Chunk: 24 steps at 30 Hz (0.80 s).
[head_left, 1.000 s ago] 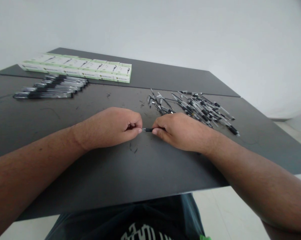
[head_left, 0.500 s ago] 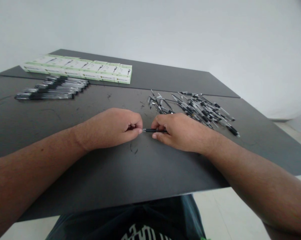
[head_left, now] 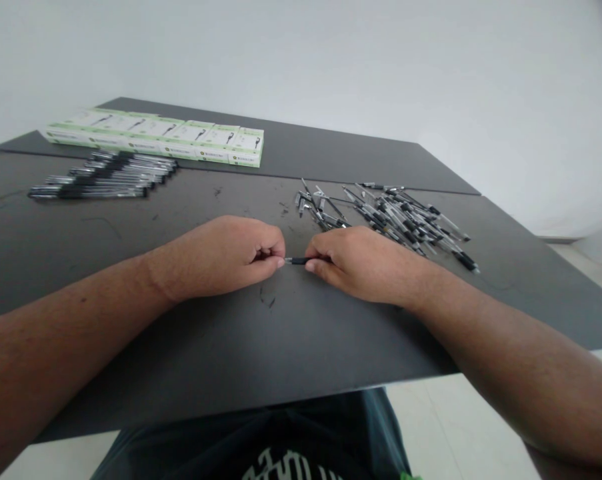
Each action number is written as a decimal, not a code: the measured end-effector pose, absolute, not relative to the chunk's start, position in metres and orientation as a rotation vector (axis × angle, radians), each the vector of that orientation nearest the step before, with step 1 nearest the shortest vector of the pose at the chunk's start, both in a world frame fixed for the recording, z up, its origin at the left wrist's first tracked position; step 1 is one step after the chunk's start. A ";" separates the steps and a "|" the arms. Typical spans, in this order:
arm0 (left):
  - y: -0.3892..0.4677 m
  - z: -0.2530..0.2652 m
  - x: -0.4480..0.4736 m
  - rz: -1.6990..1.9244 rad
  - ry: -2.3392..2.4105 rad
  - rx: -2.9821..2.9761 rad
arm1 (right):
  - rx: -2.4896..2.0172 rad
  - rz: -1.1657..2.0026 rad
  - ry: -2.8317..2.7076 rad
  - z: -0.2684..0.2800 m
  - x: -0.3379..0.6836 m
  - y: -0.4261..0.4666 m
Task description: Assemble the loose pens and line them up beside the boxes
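Observation:
Between my two hands, a black gel pen (head_left: 297,261) lies level just above the table, its dark grip showing in the gap. My left hand (head_left: 235,257) pinches its clear tip end between thumb and curled fingers. With thumb and fingertips, my right hand (head_left: 358,263) closes round the dark barrel; the rest of the pen is hidden in that hand. Just beyond my right hand lies a loose pile of pen parts (head_left: 405,220), clear barrels with black grips. Smaller clear and dark pieces (head_left: 321,203) lie at its left.
A neat row of pens (head_left: 111,177) lies at the left on the grey table (head_left: 221,353). Behind it, several white and green boxes (head_left: 181,137) stand side by side. The table's front edge runs close to my lap.
My right thumb and fingertips have closed more tightly round the pen and shifted slightly right. My left hand keeps its pinch in the same place.

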<state>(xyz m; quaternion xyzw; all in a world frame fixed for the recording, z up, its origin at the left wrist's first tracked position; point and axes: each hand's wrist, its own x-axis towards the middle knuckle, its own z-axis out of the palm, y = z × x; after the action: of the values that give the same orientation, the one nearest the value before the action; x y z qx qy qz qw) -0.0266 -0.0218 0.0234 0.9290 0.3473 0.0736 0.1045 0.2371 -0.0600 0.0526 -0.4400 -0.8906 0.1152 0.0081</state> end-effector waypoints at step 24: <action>-0.023 0.023 -0.026 0.184 1.057 2.756 | -1.372 0.349 -2.760 0.054 0.236 -0.061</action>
<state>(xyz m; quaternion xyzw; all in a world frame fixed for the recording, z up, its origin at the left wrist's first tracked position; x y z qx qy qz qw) -0.0261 -0.0225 0.0235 0.9279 0.3561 0.0619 0.0920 0.2361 -0.0610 0.0540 -0.4422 -0.8896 0.1126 0.0198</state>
